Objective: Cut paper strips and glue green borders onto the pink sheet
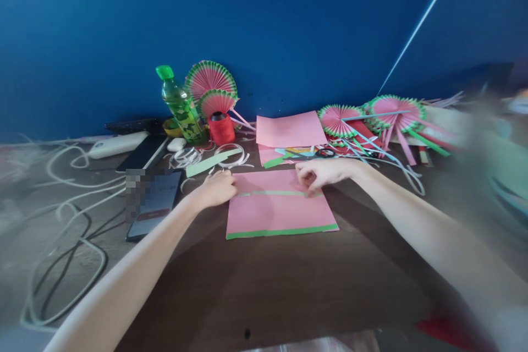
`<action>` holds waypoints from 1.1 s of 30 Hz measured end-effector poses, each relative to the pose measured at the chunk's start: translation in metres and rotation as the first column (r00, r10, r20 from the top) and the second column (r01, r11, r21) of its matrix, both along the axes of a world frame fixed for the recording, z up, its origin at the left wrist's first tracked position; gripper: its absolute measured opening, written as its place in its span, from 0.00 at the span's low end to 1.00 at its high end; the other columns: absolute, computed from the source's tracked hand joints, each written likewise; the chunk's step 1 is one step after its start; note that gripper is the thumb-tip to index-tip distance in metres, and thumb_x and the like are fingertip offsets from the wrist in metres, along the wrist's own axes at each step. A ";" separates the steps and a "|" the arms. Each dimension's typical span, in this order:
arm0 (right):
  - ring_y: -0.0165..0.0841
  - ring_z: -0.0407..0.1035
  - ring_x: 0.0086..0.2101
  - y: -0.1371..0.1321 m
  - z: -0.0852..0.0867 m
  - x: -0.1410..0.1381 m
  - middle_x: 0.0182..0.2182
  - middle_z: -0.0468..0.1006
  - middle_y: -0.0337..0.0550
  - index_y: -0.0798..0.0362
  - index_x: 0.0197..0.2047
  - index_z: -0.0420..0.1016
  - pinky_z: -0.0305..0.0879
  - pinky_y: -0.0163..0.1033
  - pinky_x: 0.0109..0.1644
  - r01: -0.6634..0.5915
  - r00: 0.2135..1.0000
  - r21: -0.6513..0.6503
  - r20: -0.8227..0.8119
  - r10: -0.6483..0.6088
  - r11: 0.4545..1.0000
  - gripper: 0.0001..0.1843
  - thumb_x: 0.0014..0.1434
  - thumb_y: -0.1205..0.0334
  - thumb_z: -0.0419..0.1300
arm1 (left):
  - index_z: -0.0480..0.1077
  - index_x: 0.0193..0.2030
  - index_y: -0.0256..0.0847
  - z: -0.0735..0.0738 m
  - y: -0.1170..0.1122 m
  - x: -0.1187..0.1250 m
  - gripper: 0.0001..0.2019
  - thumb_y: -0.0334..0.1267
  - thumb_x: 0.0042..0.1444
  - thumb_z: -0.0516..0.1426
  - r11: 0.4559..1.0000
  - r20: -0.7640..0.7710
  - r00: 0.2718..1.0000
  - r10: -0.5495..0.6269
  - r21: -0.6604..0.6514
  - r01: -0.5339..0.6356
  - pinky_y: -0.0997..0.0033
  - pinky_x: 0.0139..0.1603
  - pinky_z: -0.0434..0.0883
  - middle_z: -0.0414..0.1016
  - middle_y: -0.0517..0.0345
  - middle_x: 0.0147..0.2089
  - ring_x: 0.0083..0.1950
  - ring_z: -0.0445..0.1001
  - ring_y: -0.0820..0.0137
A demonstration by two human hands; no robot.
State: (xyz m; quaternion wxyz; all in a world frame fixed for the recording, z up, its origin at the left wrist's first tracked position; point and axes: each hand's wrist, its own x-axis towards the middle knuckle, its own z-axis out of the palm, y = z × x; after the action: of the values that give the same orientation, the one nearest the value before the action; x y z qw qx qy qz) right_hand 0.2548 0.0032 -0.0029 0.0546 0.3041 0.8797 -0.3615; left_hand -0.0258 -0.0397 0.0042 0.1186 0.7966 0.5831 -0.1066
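The left hand [218, 189] has fingers curled at the left edge of a smooth pink paper sheet [280, 213]; the right hand [319, 174] bends its fingers over a flat pale-green strip [276, 193] crossing it. Whether either pinches, I cannot tell. The sheet lies on the dark tabletop [256, 286], pleated round paper fans [211, 78] beyond.

Soft, muted light falls on the table [268, 286], with pale sheen to my left and darker shade in front of me. My left hand [216, 188] and right hand [324, 172] look fairly clear; the 2 side edges smear, and blocky pixels hide part of the phone [160, 201].
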 end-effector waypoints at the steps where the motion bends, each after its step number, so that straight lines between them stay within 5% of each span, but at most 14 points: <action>1: 0.27 0.58 0.29 0.000 0.000 0.000 0.29 0.59 0.37 0.54 0.24 0.69 0.58 0.36 0.34 -0.003 1.000 0.000 -0.006 0.003 1.000 0.17 0.46 0.49 0.63 | 0.66 0.23 0.39 -0.001 0.000 0.000 0.08 0.32 0.48 0.47 1.000 -0.002 1.000 0.000 0.002 0.000 0.60 0.44 0.64 0.70 0.48 0.39 0.45 0.68 0.59; 17: 0.29 0.59 0.31 -0.001 0.004 0.001 0.30 0.61 0.38 0.55 0.25 0.69 0.58 0.36 0.37 -0.004 1.000 -0.002 -0.018 0.004 1.000 0.17 0.47 0.48 0.62 | 0.66 0.23 0.39 0.007 -0.003 0.004 0.07 0.32 0.47 0.48 0.999 0.047 0.998 0.041 -0.012 -0.041 0.59 0.46 0.64 0.70 0.50 0.38 0.45 0.67 0.61; 25: 0.29 0.61 0.31 -0.001 0.005 0.003 0.31 0.65 0.39 0.55 0.28 0.73 0.59 0.35 0.36 0.009 0.999 -0.025 -0.049 -0.010 1.000 0.12 0.48 0.53 0.62 | 0.67 0.25 0.40 0.006 0.005 -0.008 0.07 0.35 0.45 0.49 0.996 0.310 0.947 0.084 -0.061 -0.068 0.66 0.40 0.64 0.71 0.53 0.34 0.39 0.70 0.64; 28: 0.29 0.63 0.31 -0.002 0.008 0.002 0.31 0.68 0.40 0.56 0.29 0.73 0.59 0.36 0.37 0.040 0.998 -0.044 -0.056 -0.042 0.998 0.10 0.49 0.57 0.60 | 0.65 0.25 0.40 0.012 0.007 -0.014 0.08 0.40 0.49 0.49 0.983 0.390 0.911 0.135 0.060 -0.171 0.68 0.37 0.63 0.71 0.57 0.29 0.35 0.69 0.66; 33: 0.32 0.67 0.32 -0.004 0.013 0.003 0.29 0.73 0.40 0.55 0.30 0.71 0.60 0.37 0.39 0.189 0.979 -0.056 -0.069 -0.193 0.980 0.11 0.51 0.55 0.58 | 0.66 0.30 0.41 0.028 0.010 -0.032 0.08 0.40 0.52 0.48 0.876 0.425 0.873 0.238 0.295 -0.382 0.71 0.36 0.62 0.73 0.57 0.31 0.34 0.70 0.67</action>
State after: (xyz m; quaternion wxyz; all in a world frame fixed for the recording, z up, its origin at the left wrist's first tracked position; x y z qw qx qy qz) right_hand 0.2578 -0.0011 0.0103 -0.0058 0.3721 0.8387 -0.3975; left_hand -0.0577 -0.0299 0.0326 0.0917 0.7037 0.6811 0.1803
